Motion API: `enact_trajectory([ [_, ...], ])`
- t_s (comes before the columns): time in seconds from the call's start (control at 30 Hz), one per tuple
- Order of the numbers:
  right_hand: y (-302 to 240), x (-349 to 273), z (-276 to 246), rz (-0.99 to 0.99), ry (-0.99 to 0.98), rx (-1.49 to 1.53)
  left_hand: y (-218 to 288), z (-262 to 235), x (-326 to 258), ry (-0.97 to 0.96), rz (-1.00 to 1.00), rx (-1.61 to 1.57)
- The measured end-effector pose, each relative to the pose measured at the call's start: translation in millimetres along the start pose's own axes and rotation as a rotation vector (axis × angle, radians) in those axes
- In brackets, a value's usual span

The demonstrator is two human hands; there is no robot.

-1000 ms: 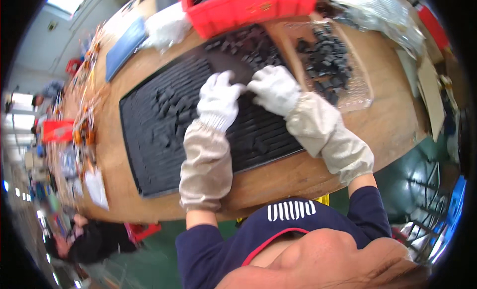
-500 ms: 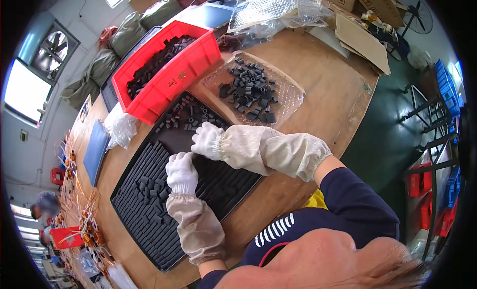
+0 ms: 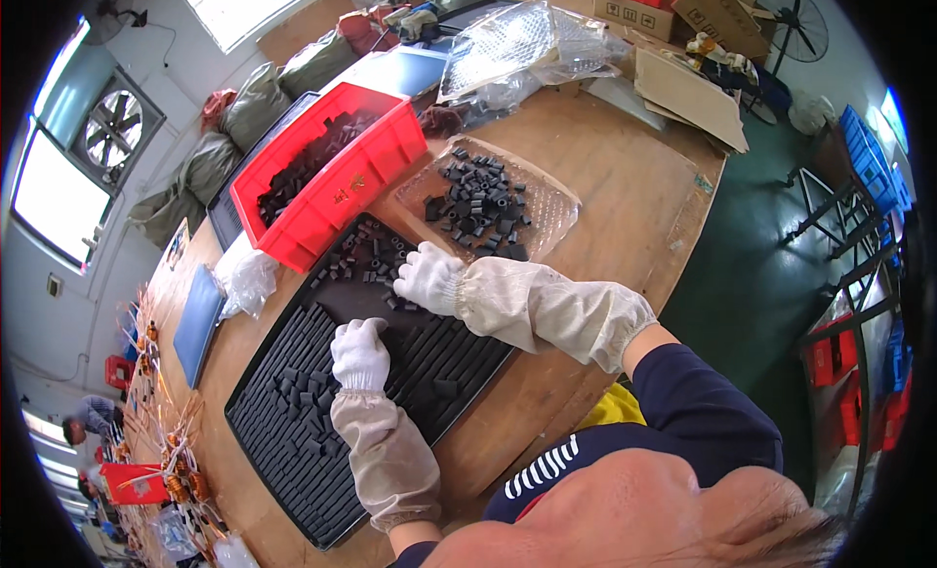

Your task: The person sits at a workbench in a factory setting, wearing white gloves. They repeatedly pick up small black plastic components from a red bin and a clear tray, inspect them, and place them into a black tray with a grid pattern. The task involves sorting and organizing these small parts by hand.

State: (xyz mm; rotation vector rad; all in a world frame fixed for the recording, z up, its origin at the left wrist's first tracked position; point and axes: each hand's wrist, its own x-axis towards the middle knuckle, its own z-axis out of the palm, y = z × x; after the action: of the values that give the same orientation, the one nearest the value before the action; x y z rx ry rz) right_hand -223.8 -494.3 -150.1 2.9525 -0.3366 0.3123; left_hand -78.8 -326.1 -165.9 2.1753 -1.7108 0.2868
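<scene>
A long black tray [image 3: 332, 540] lies slantwise across the table, with rows of black blocks [image 3: 305, 351] laid side by side in it. Loose dark blocks [image 3: 298, 402] lie scattered on top of the rows at the left. Toward the tray's far end stand several short black tubes [image 3: 363, 256]. My left hand [image 3: 359, 353], in a white glove, is over the middle of the tray with its fingers curled closed. My right hand [image 3: 429, 278], gloved too, is closed above the tray's right edge near the tubes. Whatever the fingers hold is hidden.
Beyond the tray stands a red bin [image 3: 337, 202] of black pieces. Right of it, a clear plastic tray [image 3: 551, 217] carries a heap of black cylinders and squares [image 3: 483, 197]. A blue panel [image 3: 195, 324] and a plastic bag [image 3: 249, 280] lie left. Cardboard [image 3: 688, 95] rests at the far right.
My hands, close together before, are now apart: the right has moved off to the right, the left stays over the middle of the tray. The whole view has shifted slightly.
</scene>
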Motion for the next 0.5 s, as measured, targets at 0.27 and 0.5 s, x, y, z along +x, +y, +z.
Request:
enact_trajectory([
  [0.27,3,5,24,0.026,-0.079,-0.001,-5,-44,-8,0.150,0.023,0.013],
  [0.5,10,-3,-7,0.057,-0.036,0.028,-69,-85,-78,-0.058,-0.374,0.228],
])
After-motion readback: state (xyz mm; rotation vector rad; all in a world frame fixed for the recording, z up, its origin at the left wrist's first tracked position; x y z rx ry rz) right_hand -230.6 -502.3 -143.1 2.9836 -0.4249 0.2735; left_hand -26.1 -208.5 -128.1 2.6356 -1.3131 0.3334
